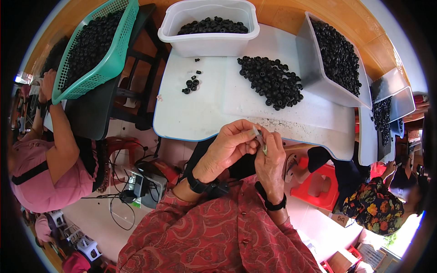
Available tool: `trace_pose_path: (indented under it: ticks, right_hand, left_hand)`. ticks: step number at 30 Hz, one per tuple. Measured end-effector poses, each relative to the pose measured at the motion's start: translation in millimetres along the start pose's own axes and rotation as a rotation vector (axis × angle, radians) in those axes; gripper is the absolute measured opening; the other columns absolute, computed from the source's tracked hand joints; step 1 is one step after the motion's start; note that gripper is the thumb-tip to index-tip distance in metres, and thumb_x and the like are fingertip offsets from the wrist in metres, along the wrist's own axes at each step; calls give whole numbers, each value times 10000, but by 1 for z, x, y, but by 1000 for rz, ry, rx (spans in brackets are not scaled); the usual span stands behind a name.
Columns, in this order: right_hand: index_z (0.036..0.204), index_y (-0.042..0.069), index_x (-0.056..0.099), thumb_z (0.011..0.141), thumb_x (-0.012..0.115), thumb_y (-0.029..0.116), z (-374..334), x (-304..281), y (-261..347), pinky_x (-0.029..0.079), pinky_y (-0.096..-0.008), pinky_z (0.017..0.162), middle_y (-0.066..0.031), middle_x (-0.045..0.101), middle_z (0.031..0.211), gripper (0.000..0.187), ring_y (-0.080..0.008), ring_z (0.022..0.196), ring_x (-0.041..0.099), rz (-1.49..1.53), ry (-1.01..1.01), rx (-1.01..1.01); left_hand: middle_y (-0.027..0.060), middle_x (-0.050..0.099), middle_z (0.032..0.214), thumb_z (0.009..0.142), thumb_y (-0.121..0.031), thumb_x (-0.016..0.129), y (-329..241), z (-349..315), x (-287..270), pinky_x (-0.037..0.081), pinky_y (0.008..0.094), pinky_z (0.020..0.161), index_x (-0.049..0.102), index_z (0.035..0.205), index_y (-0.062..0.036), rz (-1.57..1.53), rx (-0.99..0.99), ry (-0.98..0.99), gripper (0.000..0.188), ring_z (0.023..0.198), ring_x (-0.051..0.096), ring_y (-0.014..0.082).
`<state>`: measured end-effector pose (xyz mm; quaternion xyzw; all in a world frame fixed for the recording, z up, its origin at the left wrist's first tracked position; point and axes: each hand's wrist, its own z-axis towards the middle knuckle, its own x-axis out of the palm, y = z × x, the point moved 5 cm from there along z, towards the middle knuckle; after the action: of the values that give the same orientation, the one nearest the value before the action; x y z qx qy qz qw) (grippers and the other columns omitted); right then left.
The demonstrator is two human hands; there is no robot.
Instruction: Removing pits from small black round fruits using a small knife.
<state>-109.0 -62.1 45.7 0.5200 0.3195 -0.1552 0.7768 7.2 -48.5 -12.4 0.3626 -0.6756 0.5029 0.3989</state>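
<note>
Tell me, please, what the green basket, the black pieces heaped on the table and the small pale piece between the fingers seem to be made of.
Green basket: probably moulded plastic, slightly glossy, judging by its regularly perforated wall.
Black pieces: plastic or rubber; dark with small highlights, which leaves it open.
Pale piece: perhaps plastic, as it looks translucent, but too small to be sure.

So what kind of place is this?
Probably a small workshop: there are tubs of black parts, a pile on the table, and other people nearby.
</note>
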Motion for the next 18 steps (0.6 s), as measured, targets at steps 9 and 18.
trace_pose_path:
  ticks: [9,18]
  right_hand:
    - [1216,39,618,795,555,-90,2,3,0,560,-403,638,-131,568,925,444,-307,771,673,-44,-1,-8]
    - [1200,65,638,779,587,-91,3,1,0,556,-391,625,-118,570,915,452,-291,762,672,-81,7,1]
  left_hand:
    - [77,630,835,960,-65,578,3,0,-1,531,286,617,615,1089,-19,2,24,25,142,710,620,151]
    - [80,643,864,954,-64,598,1,0,3,533,273,641,611,1030,-28,10,25,36,85,710,621,139]
